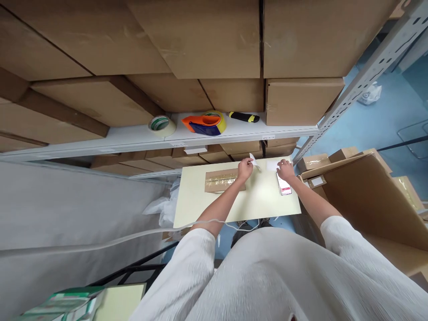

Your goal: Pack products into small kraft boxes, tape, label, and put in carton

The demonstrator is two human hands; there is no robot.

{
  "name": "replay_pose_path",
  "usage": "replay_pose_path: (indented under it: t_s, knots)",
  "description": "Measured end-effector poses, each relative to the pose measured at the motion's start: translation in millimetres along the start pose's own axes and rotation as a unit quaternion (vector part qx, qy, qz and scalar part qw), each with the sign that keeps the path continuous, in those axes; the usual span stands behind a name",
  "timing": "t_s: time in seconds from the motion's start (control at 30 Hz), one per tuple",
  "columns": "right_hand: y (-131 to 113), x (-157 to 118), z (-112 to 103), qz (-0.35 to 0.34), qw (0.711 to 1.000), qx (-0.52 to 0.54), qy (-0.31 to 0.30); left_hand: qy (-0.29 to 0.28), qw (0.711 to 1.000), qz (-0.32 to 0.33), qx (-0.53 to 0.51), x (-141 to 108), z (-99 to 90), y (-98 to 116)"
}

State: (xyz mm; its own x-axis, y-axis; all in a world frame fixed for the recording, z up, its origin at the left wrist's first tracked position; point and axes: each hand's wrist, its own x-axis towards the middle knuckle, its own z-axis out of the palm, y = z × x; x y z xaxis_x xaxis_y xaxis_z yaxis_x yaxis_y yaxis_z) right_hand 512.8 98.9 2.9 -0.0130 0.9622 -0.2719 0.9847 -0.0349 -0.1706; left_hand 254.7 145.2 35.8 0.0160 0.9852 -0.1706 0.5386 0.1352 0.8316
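Note:
A white paper slip (pixel 253 157), curled at its edge, is pinched in my left hand (pixel 245 169) over the pale yellow table (pixel 190 209). Just left of this hand lies a small cardboard box (pixel 214 182) with shiny clear tape across its top; my forearm covers its right end. My right hand (pixel 286 169) has its fingers bent together at the edge of a flat white paper (pixel 272 166) near the table's far right corner. A phone (pixel 285 186) with a lit screen lies just below that hand.
The shelf (pixel 130 136) ahead holds large cartons (pixel 214 40), a tape roll (pixel 162 125), an orange-and-blue tape dispenser (pixel 203 125) and a black-and-yellow utility knife (pixel 244 117). An open carton (pixel 371 200) with boxes stands right. A white cable (pixel 133 237) crosses before the table.

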Motion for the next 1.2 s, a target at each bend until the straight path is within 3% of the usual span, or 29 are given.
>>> replay_pose_path:
  t_s: [0.2,0.33,0.5,0.73,0.83,0.97,1.2]
  knots:
    - [-63,-2,6,-0.111,0.985,0.12,0.049,0.022,0.989,-0.063,-0.134,-21,-29.2,2]
    - [-97,-8,4,-0.123,0.964,0.208,0.107,0.023,0.977,-0.069,-0.199,-35,-63.2,-6]
    - [-140,-16,-11,-0.145,0.921,0.331,0.146,0.057,0.979,-0.052,-0.189,-56,-118.8,-26]
    - [-209,-30,-24,-0.117,0.882,0.442,0.112,0.045,0.976,-0.006,-0.215,-71,-178.2,-63]
    - [-229,-36,-22,-0.1,0.873,0.469,0.089,0.047,0.975,0.031,-0.214,-71,-192.7,-78]
    - [-245,-39,-13,-0.092,0.869,0.479,0.08,0.044,0.977,0.014,-0.206,-72,-205.5,-95]
    - [-263,-43,10,0.028,0.899,0.432,0.072,0.021,0.986,-0.03,-0.163,-76,-208.8,-115]
